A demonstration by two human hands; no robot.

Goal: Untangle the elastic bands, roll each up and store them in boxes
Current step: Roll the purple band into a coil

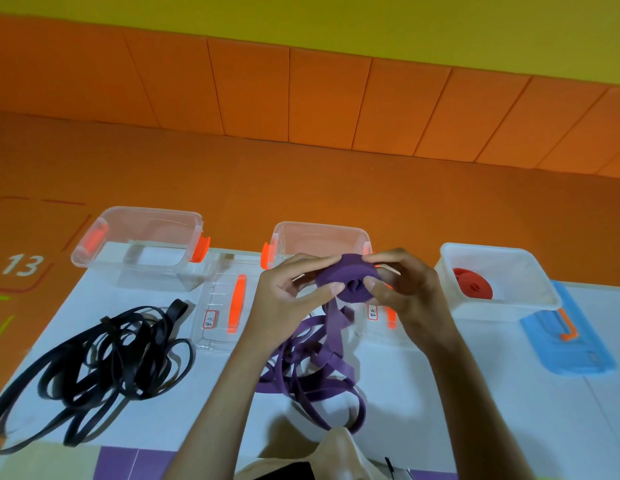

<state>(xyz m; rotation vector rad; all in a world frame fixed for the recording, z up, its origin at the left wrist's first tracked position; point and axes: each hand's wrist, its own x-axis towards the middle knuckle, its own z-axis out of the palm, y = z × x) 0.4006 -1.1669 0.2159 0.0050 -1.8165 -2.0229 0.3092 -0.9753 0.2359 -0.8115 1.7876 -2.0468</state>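
Note:
A partly rolled purple elastic band (348,278) is held up in front of the middle clear box (320,237). My left hand (287,289) pinches the roll's left side and my right hand (402,289) pinches its right side. The band's loose purple tail (315,365) hangs down into a tangle on the white table. A black elastic band (104,358) lies in a tangled heap at the left. A rolled red band (473,284) sits inside the white box (530,268) at the right.
An empty clear box with orange latches (135,244) stands at the back left. Its clear lid (225,306) lies between the two clear boxes. A blue lid (571,341) lies in front of the white box. The orange floor lies beyond the table.

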